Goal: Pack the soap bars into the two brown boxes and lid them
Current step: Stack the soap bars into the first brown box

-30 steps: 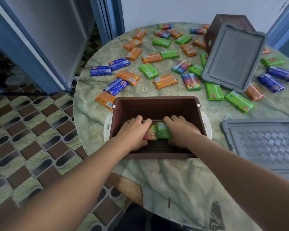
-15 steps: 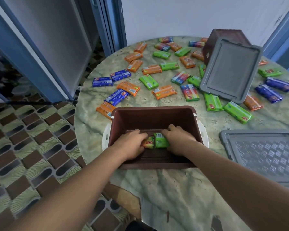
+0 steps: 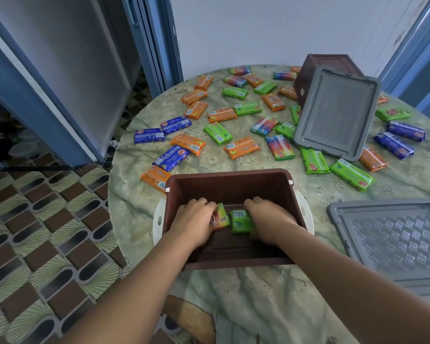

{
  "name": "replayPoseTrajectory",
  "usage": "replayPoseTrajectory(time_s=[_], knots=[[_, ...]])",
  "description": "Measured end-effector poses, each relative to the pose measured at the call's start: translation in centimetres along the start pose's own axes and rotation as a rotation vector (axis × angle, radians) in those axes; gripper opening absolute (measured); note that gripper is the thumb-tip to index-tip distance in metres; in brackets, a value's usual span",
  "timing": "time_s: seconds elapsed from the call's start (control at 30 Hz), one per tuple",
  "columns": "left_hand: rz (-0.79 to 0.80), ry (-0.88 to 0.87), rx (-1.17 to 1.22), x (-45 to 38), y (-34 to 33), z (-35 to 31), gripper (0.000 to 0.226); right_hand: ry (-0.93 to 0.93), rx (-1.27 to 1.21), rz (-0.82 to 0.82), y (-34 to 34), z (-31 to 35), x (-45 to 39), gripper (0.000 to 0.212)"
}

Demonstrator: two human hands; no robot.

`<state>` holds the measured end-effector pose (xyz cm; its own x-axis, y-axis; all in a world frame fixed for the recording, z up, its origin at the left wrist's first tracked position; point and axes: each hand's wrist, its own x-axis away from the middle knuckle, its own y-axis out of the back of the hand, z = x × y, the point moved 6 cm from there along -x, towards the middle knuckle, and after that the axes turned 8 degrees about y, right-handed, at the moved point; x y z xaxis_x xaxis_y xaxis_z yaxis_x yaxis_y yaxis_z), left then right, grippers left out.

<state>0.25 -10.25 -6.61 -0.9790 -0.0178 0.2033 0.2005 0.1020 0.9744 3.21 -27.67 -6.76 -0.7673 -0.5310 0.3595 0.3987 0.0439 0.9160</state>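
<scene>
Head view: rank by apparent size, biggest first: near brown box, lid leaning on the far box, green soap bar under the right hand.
1. Near brown box: looks largest, though it is closest to the camera.
2. Leaning grey lid: somewhat smaller in frame, but farther off, so true order against the box is unsure.
3. Green soap bar: clearly smallest, partly covered by the right hand.

Head view: I see both hands down inside the near brown box (image 3: 230,184) on the marble-patterned table (image 3: 246,306). Left hand (image 3: 196,220) holds an orange soap bar (image 3: 219,217), tilted up on edge. Right hand (image 3: 271,220) grips a green soap bar (image 3: 241,220) just beside it. Loose soap bars (image 3: 241,147) lie scattered across the far tabletop. Second brown box (image 3: 315,68) stands at the back, a grey lid (image 3: 335,112) leaning against it. Another grey lid (image 3: 392,242) lies flat to the right of the near box.
</scene>
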Motion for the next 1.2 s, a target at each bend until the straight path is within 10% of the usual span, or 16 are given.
replayPoseTrajectory(time_s=[0.27,0.57,1.2], knots=[[0.025,-0.025,0.047,0.1,-0.3,-0.2,0.037,-0.028,-0.034,0.012,0.2,0.0,0.0,0.074],[0.008,-0.039,0.03,0.3,0.3,-0.5,0.027,-0.102,-0.244,-0.079,1.3,-0.2,0.0,0.024],[0.064,0.034,0.075,-0.2,0.4,-0.9,0.051,-0.012,-0.081,-0.099,0.2,-0.3,-1.0,0.06]])
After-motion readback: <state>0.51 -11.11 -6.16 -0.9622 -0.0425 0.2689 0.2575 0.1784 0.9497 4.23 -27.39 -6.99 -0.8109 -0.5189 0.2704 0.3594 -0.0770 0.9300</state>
